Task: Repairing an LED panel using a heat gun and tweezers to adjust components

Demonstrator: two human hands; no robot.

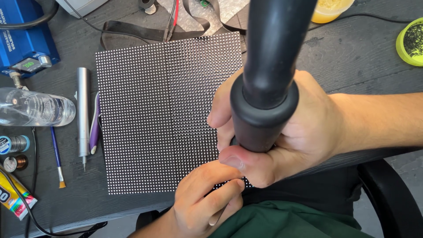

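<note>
On the dark bench, the right hand (282,132) is wrapped tight around a fat black handle (266,83) over the dotted LED panel (154,114). Left hand (207,198) pinches the panel's near edge. Blue box (24,39) far left, yellow-red tube (13,198) at the near-left corner.

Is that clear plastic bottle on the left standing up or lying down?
Lying down. The bottle rests on its side on the dark table, its length running left to right beside the silver pen tool.

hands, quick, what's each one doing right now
Left hand: closed, fingertips pinched together at the edge of the dotted LED panel.
Right hand: closed around the thick black tool handle.
</note>
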